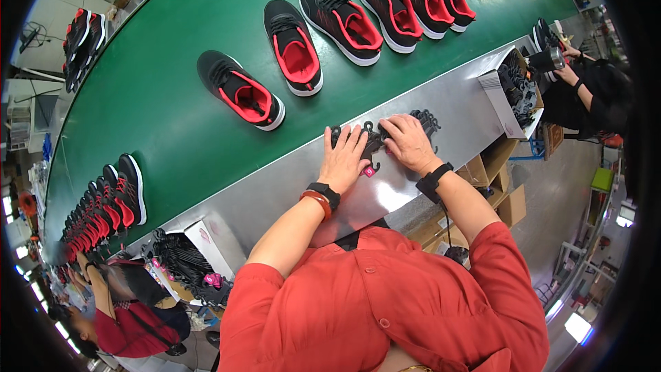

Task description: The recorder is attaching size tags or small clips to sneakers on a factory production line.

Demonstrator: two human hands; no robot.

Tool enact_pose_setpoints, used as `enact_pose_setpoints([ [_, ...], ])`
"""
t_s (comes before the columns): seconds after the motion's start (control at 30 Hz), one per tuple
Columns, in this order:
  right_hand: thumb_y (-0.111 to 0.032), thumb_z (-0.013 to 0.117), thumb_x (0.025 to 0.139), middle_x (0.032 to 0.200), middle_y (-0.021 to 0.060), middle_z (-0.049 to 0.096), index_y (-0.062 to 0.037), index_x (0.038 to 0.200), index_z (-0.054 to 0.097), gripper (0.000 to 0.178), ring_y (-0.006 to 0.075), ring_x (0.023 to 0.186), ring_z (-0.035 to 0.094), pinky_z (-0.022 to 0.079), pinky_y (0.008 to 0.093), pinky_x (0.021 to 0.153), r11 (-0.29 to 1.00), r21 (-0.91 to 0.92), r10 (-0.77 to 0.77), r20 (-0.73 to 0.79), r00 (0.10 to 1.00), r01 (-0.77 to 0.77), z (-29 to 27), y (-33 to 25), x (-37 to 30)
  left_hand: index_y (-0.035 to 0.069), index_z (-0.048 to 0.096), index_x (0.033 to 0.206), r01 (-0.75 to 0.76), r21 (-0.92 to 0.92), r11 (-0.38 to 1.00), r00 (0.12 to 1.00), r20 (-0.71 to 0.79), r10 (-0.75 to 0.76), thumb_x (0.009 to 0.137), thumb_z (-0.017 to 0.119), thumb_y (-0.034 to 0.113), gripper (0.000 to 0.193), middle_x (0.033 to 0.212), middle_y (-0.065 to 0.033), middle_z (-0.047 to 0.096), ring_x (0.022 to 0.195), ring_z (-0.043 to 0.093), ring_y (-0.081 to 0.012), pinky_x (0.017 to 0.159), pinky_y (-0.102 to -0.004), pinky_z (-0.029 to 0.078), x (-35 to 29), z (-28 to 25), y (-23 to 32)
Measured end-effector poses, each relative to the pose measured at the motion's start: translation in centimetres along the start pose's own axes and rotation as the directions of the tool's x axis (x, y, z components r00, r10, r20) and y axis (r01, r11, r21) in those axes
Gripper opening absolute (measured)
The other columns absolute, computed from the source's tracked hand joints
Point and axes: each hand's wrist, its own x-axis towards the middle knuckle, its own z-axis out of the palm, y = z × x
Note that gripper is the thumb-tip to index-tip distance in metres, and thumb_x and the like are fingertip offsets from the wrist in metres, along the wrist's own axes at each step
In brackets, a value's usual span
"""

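Note:
Small black plastic shoe hangers (375, 143) lie in a heap on the steel ledge before me, some with pink tags (370, 171). My left hand (339, 162) rests on the left side of this heap, palm down, its fingers spread. From the right, my right hand (409, 143) lies over the same heap with bent fingers, no grip visible. More black hangers (428, 122) show just beyond its knuckles. Both palms hide part of the heap. Past the ledge, a black shoe with red lining (237, 89) sits on the green belt (172, 131).
Several more black-and-red shoes (341, 24) stand along the belt, and a row of them (127, 189) is at the left. Boxes of black hangers flank me: one at left (206, 244), one at right (496, 93). Co-workers (134, 327) are at both sides.

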Motion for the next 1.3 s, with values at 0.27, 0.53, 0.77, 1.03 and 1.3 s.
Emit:
enact_pose_setpoints([
  [0.27,-0.019,0.068,0.079,0.109,0.0101,0.056,-0.008,0.118,0.058,0.041,0.0285,0.109,0.052,0.036,0.0437,0.102,0.998,-0.061,0.016,0.044,0.999,-0.014,-1.8,2.0,0.2,0.011,0.045,0.14,0.116,0.067,0.991,0.992,0.039,-0.119,0.084,0.067,0.035,0.065,0.145,-0.0066,0.043,0.129,0.042,-0.0285,0.113,-0.0616,0.015,-4.4,-2.1,-0.1],
  [0.53,-0.022,0.073,0.075,0.12,0.0096,0.057,-0.0068,0.118,0.058,0.048,0.0266,0.118,0.051,0.031,0.0464,0.107,0.985,-0.054,-0.162,0.075,0.984,0.167,-3.3,-3.1,3.2,0.011,0.05,0.135,-0.005,-0.073,0.997,1.0,0.005,0.005,0.082,0.07,0.026,0.059,0.137,-0.0094,0.051,0.126,0.047,-0.0285,0.114,-0.0608,0.017,-4.9,-3.6,-2.2],
  [0.77,-0.016,0.082,0.056,0.102,0.0075,0.059,-0.008,0.11,0.061,0.059,0.0295,0.1,0.056,0.043,0.0425,0.086,0.957,0.141,-0.284,0.282,0.917,0.253,-0.2,-8.9,5.9,0.011,0.058,0.124,0.02,-0.131,0.991,0.942,-0.33,-0.062,0.074,0.064,0.002,0.051,0.119,-0.0115,0.056,0.111,0.052,-0.0337,0.104,-0.053,0.036,-8.1,-11.1,-9.0],
  [1.03,-0.022,0.077,0.063,0.09,0.0073,0.055,-0.0111,0.09,0.062,0.034,0.0261,0.093,0.054,0.042,0.0391,0.081,0.961,0.147,-0.264,0.255,0.93,0.233,2.0,-8.3,7.5,0.007,0.056,0.125,0.257,-0.052,0.965,0.945,-0.197,-0.262,0.075,0.072,0.008,0.053,0.127,-0.0167,0.056,0.114,0.056,-0.0367,0.095,-0.046,0.046,-7.3,-14.3,-18.4],
  [1.3,-0.02,0.078,0.065,0.092,0.006,0.057,-0.0088,0.09,0.063,0.031,0.0273,0.094,0.054,0.042,0.0403,0.081,0.967,0.248,-0.096,0.129,0.987,0.061,2.4,-8.2,3.8,0.008,0.066,0.108,0.181,-0.177,0.968,0.956,-0.199,-0.215,0.078,0.069,0.006,0.03,0.11,-0.0116,0.066,0.103,0.061,-0.0321,0.089,-0.0404,0.05,-6.6,-12.1,-19.1],
])
